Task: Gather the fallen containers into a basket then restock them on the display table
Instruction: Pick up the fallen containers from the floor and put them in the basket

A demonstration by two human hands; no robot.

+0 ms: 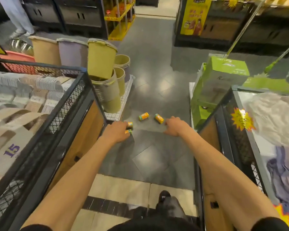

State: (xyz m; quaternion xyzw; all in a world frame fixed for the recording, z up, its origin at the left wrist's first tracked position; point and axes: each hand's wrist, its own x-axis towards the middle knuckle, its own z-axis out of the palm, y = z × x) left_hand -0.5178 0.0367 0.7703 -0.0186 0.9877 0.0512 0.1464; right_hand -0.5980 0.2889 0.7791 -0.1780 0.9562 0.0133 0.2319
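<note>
Aisle floor (157, 155) between the left table (83, 130) and the right table (208, 130). The left grip (117, 132) reaches down, fingertips on two orange cans, the upper can (129, 125) and the lower can (128, 131), at its 3 o'clock; whether it clasps them cannot be told. The right grip (175, 126), fingers loosely spread and holding nothing, lies just beside a third can (159, 118) at its 10 o'clock. A fourth can (143, 116) lies on its side between the grips. Stacked bins (107, 90) stand at 11 o'clock, a green box (220, 80) at 1 o'clock.
</note>
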